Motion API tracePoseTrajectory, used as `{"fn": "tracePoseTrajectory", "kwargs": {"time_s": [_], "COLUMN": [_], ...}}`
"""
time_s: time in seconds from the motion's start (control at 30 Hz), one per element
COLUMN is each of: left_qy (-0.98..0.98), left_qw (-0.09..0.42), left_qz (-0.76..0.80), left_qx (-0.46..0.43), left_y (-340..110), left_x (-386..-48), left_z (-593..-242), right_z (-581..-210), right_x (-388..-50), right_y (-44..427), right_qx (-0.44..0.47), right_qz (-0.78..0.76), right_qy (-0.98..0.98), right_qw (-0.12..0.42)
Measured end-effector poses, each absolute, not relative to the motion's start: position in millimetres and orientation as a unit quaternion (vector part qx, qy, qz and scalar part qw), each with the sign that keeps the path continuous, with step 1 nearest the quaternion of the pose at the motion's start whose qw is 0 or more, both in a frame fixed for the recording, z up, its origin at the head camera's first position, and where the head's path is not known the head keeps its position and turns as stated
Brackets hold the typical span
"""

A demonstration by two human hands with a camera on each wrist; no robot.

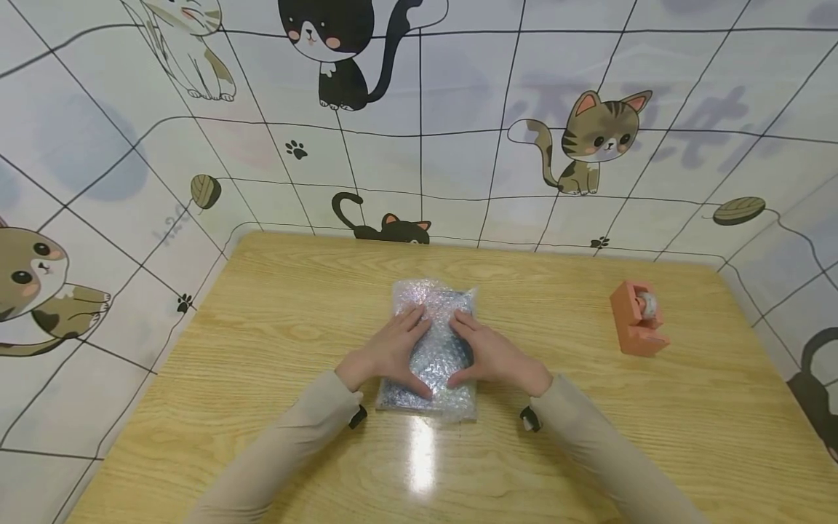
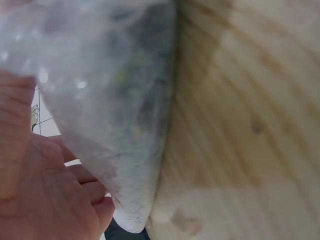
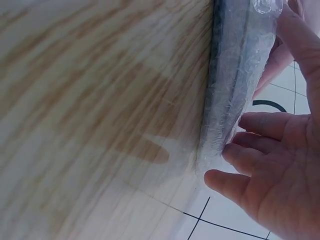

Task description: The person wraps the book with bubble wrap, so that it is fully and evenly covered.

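A flat rectangular package in clear bubble wrap [image 1: 437, 356] lies on the wooden table in front of me, with something dark showing through the wrap. On its left half rests my left hand [image 1: 390, 351], fingers spread and fairly straight. My right hand [image 1: 496, 358] lies on the right side, thumb apart from the extended fingers. Seen from the left wrist, the wrapped package [image 2: 115, 95] stands alongside the palm [image 2: 55, 195]. The right wrist view has my fingertips touching the package's wrapped edge [image 3: 232, 85]. What the wrap encloses cannot be made out.
An orange tape dispenser [image 1: 636, 324] holding a roll of tape stands at the right of the table [image 1: 288, 306]. Walls covered with a cat-patterned sheet [image 1: 458, 167] enclose the table's back and sides.
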State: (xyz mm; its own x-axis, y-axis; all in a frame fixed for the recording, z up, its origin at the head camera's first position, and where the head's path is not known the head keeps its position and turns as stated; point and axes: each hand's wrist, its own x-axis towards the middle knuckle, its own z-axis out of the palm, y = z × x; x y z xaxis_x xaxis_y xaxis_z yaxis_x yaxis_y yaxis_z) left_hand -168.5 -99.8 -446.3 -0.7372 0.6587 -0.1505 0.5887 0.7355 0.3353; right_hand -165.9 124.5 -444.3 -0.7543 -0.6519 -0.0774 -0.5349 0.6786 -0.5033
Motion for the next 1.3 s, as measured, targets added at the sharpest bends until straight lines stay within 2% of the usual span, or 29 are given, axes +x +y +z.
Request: {"fn": "tracePoseTrajectory", "kwargs": {"time_s": [0.37, 0.53, 0.67, 0.77, 0.93, 1.03, 1.1, 1.3], "left_qy": [0.918, 0.915, 0.913, 0.913, 0.914, 0.914, 0.914, 0.914], "left_qw": [0.119, 0.113, 0.103, 0.1, 0.103, 0.106, 0.108, 0.11], "left_qz": [0.149, 0.157, 0.165, 0.164, 0.158, 0.156, 0.153, 0.143], "left_qx": [0.348, 0.353, 0.359, 0.361, 0.36, 0.359, 0.36, 0.363], "left_y": [-102, -103, -104, -106, -106, -105, -105, -104], "left_x": [-167, -166, -166, -166, -167, -167, -168, -168], "left_z": [-454, -455, -456, -456, -455, -454, -453, -453], "right_z": [-444, -436, -421, -413, -399, -392, -390, -394], "right_x": [-162, -155, -147, -145, -145, -144, -142, -137], "right_y": [131, 142, 161, 183, 234, 267, 289, 345], "right_qx": [-0.348, -0.343, -0.311, -0.272, -0.182, -0.109, -0.059, 0.073], "right_qz": [-0.234, -0.271, -0.296, -0.296, -0.304, -0.287, -0.27, -0.23], "right_qy": [0.9, 0.896, 0.903, 0.912, 0.908, 0.911, 0.92, 0.955], "right_qw": [0.116, 0.076, -0.001, -0.083, -0.223, -0.276, -0.277, -0.171]}}
